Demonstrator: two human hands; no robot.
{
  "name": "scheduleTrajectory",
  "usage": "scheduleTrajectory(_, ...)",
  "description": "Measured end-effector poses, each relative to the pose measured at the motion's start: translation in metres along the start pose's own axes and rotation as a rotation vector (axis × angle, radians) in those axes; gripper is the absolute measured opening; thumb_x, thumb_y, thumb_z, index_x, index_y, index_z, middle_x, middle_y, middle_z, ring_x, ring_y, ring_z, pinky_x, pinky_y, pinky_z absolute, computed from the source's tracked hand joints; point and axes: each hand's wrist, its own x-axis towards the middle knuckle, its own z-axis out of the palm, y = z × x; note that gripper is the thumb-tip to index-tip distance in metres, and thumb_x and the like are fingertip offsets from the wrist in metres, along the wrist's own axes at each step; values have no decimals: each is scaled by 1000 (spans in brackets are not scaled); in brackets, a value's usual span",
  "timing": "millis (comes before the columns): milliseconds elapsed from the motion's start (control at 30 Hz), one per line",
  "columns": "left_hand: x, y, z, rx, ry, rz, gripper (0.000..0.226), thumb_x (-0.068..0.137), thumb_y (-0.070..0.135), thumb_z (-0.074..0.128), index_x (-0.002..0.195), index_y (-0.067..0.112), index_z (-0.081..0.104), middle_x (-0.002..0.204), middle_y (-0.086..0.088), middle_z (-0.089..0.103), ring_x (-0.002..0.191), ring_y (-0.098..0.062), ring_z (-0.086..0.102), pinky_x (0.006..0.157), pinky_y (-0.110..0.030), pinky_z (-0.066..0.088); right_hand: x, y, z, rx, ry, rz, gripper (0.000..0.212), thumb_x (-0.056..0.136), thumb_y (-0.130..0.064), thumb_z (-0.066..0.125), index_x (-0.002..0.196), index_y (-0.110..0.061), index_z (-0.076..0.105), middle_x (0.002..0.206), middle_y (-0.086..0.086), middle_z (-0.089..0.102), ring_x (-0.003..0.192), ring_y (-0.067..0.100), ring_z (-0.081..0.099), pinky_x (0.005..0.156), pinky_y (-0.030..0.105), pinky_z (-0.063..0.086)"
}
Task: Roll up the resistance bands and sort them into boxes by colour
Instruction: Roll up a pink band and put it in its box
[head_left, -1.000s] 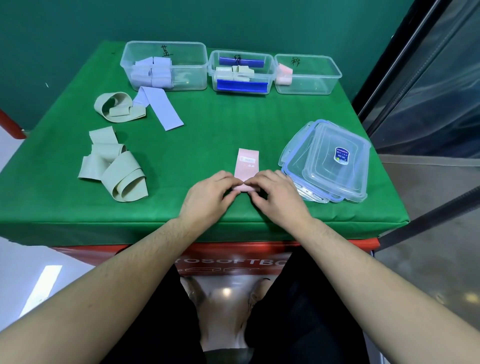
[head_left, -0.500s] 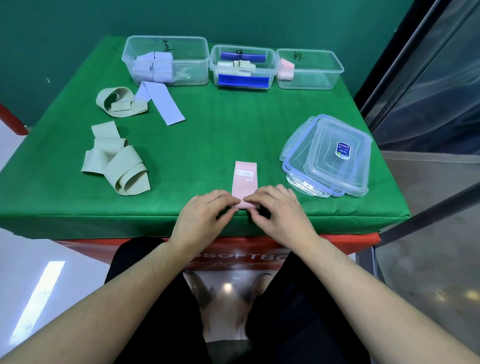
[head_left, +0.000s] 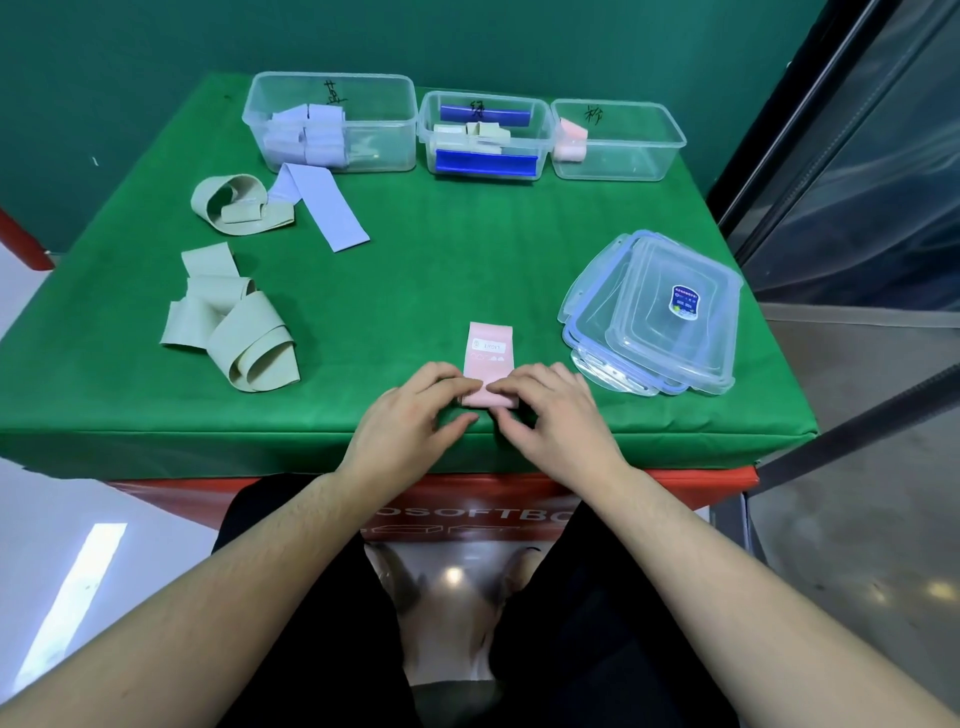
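**Pink band about half rolled, box still to go**

Hands first: the left hand (head_left: 410, 415) and right hand (head_left: 553, 415) are both curled in over the near end of the pink band (head_left: 488, 364), fingertips pinching the little roll between them right at the front edge of the green table (head_left: 467, 249). Compared with a second ago the flat tail sticking out past the fingers looks a bit shorter and the roll fatter — so the rolling is moving along, but by my guess there are a few more turns before it can go anywhere.

The band itself is pale pink, flat and smooth beyond the fingers, with a small white printed label on its top face. I can't read the label.

Working outward from the pink band: just to its right sits a stack of clear lids (head_left: 657, 317). Well to its left is a heap of loose beige-green bands (head_left: 234, 332), and further back on that side another beige-green loop (head_left: 234, 205) touching a flat lilac band (head_left: 324, 210). Along the far edge are three clear boxes — lilac box (head_left: 332, 88), middle box (head_left: 483, 104) and the pink box (head_left: 623, 145), far right of the band, which already holds one pink roll.
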Motion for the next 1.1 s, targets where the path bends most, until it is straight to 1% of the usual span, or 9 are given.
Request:
scheduleTrajectory(100,1,0,1,-42,28,-7,21,89,25,71,109,25,70,108,16,60,69,-1,43,61,-25,44,3,-1,1,31,-10,27,24,87,-33,66,110,-28,70,101,-13,62,90,15,50,82,37,41)
scheduleTrajectory(200,5,-2,1,-44,31,-25,18,92,30,68,109,26,71,106,16,63,73,3,43,64,-27,49,5,-3,0,36,-11,33,25,87,-35,66,111,-28,70,101,-14,63,91,15,49,84,39,43)
scheduleTrajectory(333,13,-6,-3,-37,-28,-39,22,94,38,62,113,30,70,108,18,62,76,1,49,69,-31,51,6,-2,-2,0,45,-7,24,87,-33,67,111,-28,68,104,-12,62,92,19,51,82,40,43)
scheduleTrajectory(433,21,-10,-5,-55,-88,-49,22,95,37,61,114,30,70,109,16,63,83,-5,56,74,-34,52,7,-1,-1,-9,50,-15,21,86,-30,70,106,-27,70,101,-12,62,90,19,51,80,41,43)
scheduleTrajectory(533,25,-11,-6,-83,-87,-81,22,93,34,64,114,31,70,108,18,61,77,1,51,74,-32,50,10,0,1,16,39,20,20,86,-31,70,105,-29,70,101,-14,64,90,17,52,81,42,44)
scheduleTrajectory(667,21,-6,-5,-85,-33,-80,24,89,35,69,113,32,68,111,19,57,71,11,49,65,-25,42,11,2,2,54,37,49,19,86,-32,68,105,-29,69,100,-14,64,90,16,52,82,43,44)
scheduleTrajectory(800,19,-5,-2,-8,-19,-72,23,88,35,70,111,32,70,109,19,60,70,2,44,66,-31,50,13,2,3,62,18,54,22,86,-33,65,107,-28,70,101,-13,64,92,17,52,83,43,44)
scheduleTrajectory(933,25,-6,-3,22,-45,-92,23,92,40,64,114,32,70,111,18,61,81,-8,58,69,-32,52,17,2,1,11,30,42,26,86,-37,64,110,-28,70,103,-13,63,93,18,50,84,43,44)
scheduleTrajectory(1100,35,-9,-5,8,-115,-123,25,94,41,61,117,34,69,112,16,62,93,-11,61,75,-32,51,22,2,0,-42,24,9,22,85,-31,70,107,-29,69,103,-14,62,92,18,49,81,41,42)
